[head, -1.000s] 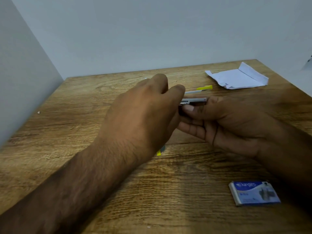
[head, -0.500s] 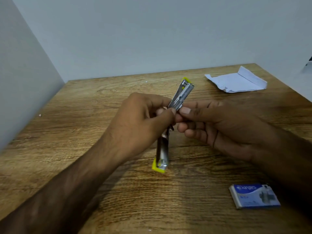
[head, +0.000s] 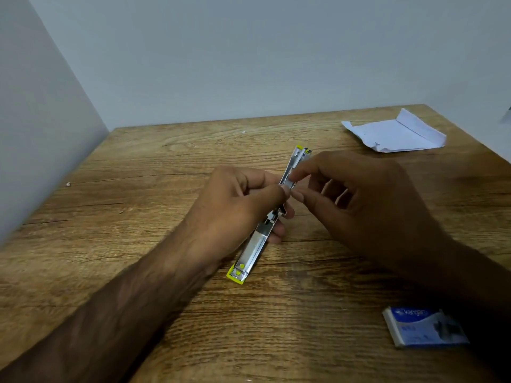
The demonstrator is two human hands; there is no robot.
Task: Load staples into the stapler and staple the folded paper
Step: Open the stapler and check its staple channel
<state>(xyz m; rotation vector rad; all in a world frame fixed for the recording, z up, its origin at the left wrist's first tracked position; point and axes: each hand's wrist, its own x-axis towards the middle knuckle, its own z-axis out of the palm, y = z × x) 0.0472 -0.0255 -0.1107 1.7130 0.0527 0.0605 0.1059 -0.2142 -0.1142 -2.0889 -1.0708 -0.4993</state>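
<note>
A yellow and silver stapler [head: 255,246] is swung fully open into one long line above the wooden table [head: 138,217]. My left hand [head: 237,205] grips it around the hinge in the middle. My right hand [head: 356,200] pinches a short silver strip of staples [head: 289,184] with thumb and forefinger over the far half's open channel. The folded white paper [head: 395,134] lies at the back right. A blue staple box [head: 424,327] rests at the front right.
Grey walls close the table at the back and on the left. A tiny white speck [head: 68,184] lies near the left wall.
The stapler went from held sideways and hidden by my hands to swung open lengthwise. My right hand rose over the far half, pinching the staples at its channel.
</note>
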